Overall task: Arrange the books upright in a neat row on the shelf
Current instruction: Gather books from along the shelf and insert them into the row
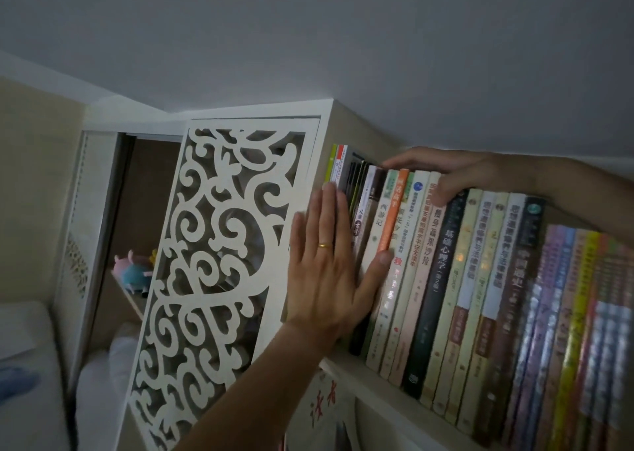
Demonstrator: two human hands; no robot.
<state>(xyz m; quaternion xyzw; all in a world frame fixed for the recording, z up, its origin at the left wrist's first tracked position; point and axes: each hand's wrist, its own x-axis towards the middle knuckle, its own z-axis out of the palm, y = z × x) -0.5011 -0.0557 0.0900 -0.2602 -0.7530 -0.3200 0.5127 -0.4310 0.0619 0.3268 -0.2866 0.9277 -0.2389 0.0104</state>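
A long row of upright books fills the white shelf, spines facing me. My left hand, with a gold ring, lies flat and open against the spines at the row's left end, its thumb on a pale book under an orange spine. My right hand reaches in from the right and curls over the tops of several books in the middle, thumb pressed on a cream spine. A few thin books stand taller at the far left.
A white carved lattice panel stands just left of the books. Behind it an open compartment holds plush toys. The ceiling is close above the shelf. More colourful thin books continue to the right.
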